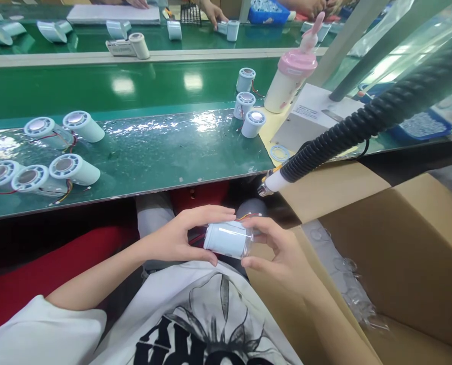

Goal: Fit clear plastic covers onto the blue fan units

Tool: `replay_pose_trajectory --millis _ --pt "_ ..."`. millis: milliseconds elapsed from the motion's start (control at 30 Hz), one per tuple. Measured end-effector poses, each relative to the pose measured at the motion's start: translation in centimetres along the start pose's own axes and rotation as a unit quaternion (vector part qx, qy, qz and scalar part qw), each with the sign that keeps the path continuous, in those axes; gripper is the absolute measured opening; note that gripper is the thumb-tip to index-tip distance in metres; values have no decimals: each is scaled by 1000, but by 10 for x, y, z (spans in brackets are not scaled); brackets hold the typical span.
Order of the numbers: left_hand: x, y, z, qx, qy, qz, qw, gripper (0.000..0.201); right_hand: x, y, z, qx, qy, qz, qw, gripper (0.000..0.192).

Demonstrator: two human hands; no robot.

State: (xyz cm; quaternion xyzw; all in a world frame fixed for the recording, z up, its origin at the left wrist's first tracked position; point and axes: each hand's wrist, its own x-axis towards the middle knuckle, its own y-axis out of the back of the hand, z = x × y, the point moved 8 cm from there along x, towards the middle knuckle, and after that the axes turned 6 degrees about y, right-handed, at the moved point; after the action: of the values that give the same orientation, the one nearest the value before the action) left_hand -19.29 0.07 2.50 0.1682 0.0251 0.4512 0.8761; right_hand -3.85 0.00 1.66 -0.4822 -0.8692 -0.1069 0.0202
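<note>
A light-blue cylindrical fan housing (228,239) lies on its side between my hands, above my lap. Clear, shiny plastic covers its right end, and thin red and yellow wires show along its top edge. My left hand (189,233) grips the left end, thumb below and fingers above. At the other end, my right hand (275,248) closes thumb and fingers on the clear plastic. Similar housings with wires stand on the bench: a blue housing (253,124) with two more near the bottle, and a housing (74,169) among several at the left.
A black corrugated hose (336,132) with a metal tip slants down at right. Below it, an open cardboard box (393,253) holds clear plastic pieces (349,284). A pink-lidded bottle (292,76) stands on the green bench (165,152). Across the line, a co-worker's hand (214,12) touches a housing.
</note>
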Motion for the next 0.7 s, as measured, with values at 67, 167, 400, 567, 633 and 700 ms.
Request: replay_pose_trajectory --millis 67,167,400,567,633,700 --pt "0 0 1 2 -2 -2 1000 78 0 -2 1 32 -24 -3 999 41" --pt "0 -1 2 5 0 -6 1000 78 0 -3 3 71 -54 -1 996 39" --pt "-1 -1 6 9 0 -8 1000 78 1 -10 11 166 -138 -6 976 37" --pt "-3 -2 6 12 -2 -10 1000 79 2 -14 17 218 -176 15 960 34" --pt "-3 -2 5 9 -3 -11 1000 79 1 -16 21 238 -186 18 953 33" --pt "-2 -2 6 7 -3 -12 1000 80 -1 -19 27 258 -199 17 945 34"
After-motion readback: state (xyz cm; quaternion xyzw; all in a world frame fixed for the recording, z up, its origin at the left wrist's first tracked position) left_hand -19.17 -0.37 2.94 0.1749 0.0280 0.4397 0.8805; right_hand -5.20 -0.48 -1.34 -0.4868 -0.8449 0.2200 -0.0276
